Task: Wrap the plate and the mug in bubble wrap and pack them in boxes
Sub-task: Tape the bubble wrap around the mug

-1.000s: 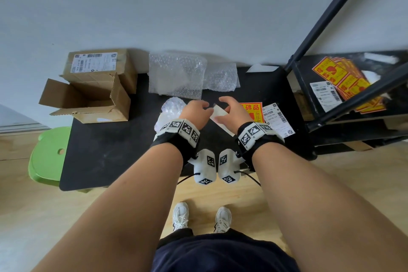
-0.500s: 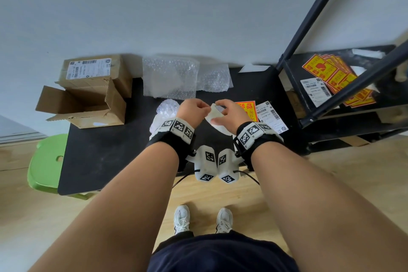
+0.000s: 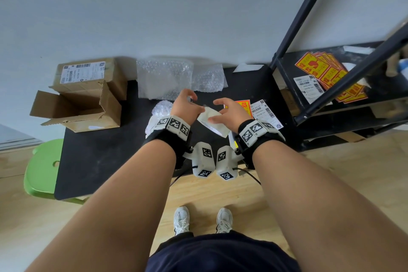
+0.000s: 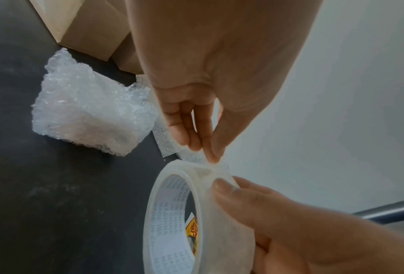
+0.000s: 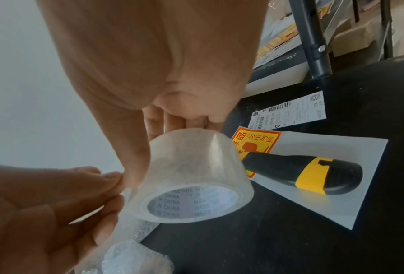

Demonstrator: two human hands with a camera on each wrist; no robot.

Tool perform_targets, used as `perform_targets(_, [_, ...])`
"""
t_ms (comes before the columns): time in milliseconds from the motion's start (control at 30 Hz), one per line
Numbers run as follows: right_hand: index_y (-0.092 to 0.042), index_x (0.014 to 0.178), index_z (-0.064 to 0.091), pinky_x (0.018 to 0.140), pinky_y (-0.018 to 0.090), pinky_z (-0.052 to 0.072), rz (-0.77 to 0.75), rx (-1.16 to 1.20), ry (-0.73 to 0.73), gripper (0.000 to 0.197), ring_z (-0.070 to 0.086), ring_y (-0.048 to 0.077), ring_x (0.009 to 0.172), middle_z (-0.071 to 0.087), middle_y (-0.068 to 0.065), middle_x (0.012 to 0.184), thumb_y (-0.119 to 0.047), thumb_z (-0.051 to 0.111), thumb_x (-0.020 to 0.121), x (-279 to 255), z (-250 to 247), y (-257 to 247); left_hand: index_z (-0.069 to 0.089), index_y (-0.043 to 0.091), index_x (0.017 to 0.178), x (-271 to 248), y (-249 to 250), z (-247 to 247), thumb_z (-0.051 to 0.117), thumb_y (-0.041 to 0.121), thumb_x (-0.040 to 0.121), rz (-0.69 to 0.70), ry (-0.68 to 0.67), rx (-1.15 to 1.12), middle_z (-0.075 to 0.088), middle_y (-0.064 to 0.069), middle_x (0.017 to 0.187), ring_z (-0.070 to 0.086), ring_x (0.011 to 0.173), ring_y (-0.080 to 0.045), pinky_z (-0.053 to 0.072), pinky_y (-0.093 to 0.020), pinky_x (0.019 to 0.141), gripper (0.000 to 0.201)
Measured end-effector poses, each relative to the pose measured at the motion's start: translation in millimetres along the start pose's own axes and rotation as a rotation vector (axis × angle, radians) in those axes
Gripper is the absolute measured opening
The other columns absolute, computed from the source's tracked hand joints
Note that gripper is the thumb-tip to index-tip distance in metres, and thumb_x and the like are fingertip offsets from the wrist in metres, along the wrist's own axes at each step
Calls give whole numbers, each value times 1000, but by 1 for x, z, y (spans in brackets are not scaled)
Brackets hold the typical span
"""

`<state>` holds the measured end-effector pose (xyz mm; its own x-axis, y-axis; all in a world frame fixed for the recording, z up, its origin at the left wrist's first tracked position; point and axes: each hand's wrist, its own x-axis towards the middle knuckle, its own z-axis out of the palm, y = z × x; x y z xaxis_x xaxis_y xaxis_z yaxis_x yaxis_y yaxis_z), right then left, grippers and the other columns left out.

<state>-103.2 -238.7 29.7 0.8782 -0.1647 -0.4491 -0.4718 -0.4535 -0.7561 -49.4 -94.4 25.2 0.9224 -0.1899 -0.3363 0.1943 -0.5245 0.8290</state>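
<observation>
In front of you stands a plain pale wall (image 3: 154, 11), filling the view from ten to one o'clock, with soft, even light on it. Against the wall sits a low black table (image 3: 92, 161). At eight o'clock a green stool (image 3: 42, 174) pokes out from under the table's left edge. At two o'clock stands a black metal shelf rack (image 3: 293, 35) with slanted bars, just beside the table's right end. Under you, from four to eight o'clock, lies a light wooden floor (image 3: 331, 174) made of long boards.
</observation>
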Motion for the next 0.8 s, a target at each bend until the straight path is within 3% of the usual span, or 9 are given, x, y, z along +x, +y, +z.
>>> perform_targets(100, [-22, 135, 48, 84, 29, 48, 2, 3, 3, 61, 61, 19, 99, 60, 1, 105, -17, 76, 81, 0, -2, 1, 59, 23, 78, -2, 3, 4, 63, 5, 84, 70, -8, 74, 61, 4, 75, 55, 68, -13, 41, -23, 61, 19])
perform_targets(200, [-22, 134, 50, 83, 29, 49, 1, 2, 12, 59, 61, 19, 97, 59, -1, 101, -15, 75, 81, 0, -6, 3, 70, 21, 86, -2, 4, 7, 62, 9, 85, 84, -15, 113, 63, 10, 79, 57, 73, -8, 43, -21, 68, 14])
perform_targets(333, [-22, 132, 51, 83, 26, 43, -8, -6, 19, 57, 56, 15, 95, 54, -6, 95, -15, 75, 82, -2, -8, 5, 70, 20, 91, 0, 3, 11, 67, 6, 82, 80, -26, 149, 67, 5, 87, 63, 86, -14, 49, -26, 79, 17])
perform_targets(533, [-22, 132, 52, 83, 27, 44, -17, -2, 15, 56, 56, 15, 94, 52, -10, 88, -15, 76, 81, -1, -11, 7, 72, 18, 91, -1, 4, 17, 66, 12, 86, 130, 22, 257, 64, 6, 84, 62, 85, -14, 43, -23, 75, 10])
perform_targets(600, [-22, 132, 52, 84, 27, 45, -14, -6, 13, 57, 57, 15, 95, 55, -7, 94, -15, 76, 81, 0, -12, 10, 73, 20, 89, 1, 3, 18, 66, 16, 87, 140, 28, 342, 59, 3, 92, 61, 93, -19, 46, -26, 79, 8])
perform_targets(700, [-22, 131, 52, 88, 28, 45, -6, -20, 7, 56, 57, 16, 100, 57, -1, 107, -14, 76, 81, 1, -10, 13, 73, 23, 89, 8, -3, 19, 67, 23, 86, 128, 8, 439, 50, -4, 112, 53, 110, -27, 46, -38, 96, 7])
perform_targets(800, [-19, 131, 53, 91, 28, 44, 11, -69, -28, 54, 58, 18, 109, 60, 3, 119, -9, 73, 82, 5, -5, 13, 74, 18, 96, 12, -11, 21, 64, 22, 88, 105, 1, 477, 55, -5, 119, 53, 112, -25, 46, -38, 97, 13])
